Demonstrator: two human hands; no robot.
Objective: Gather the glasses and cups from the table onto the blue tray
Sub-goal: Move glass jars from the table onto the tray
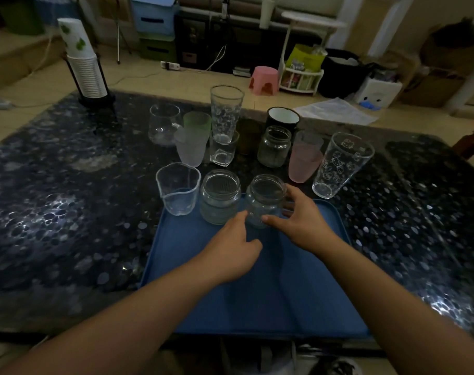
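The blue tray (257, 293) lies on the table right in front of me. Along its far edge stand a wavy clear glass (177, 189) and a clear jar (220, 197). My right hand (300, 223) grips a second clear jar (265, 196) at the tray's far edge, thumb in front and fingers behind. My left hand (230, 253) reaches in over the tray, its fingertip touching that jar's lower left side. Beyond the tray on the table stand a cartoon-cat printed glass (340, 163), a pink frosted cup (303, 161), another jar (274, 146) and a tall patterned glass (226, 112).
Farther back stand a black mug (282, 117), a brown glass (248, 135), a small square glass (223, 151), a white frosted cup (190, 150), a green frosted cup (197, 123) and a round clear glass (162, 124). A paper-cup stack (84, 69) stands far left.
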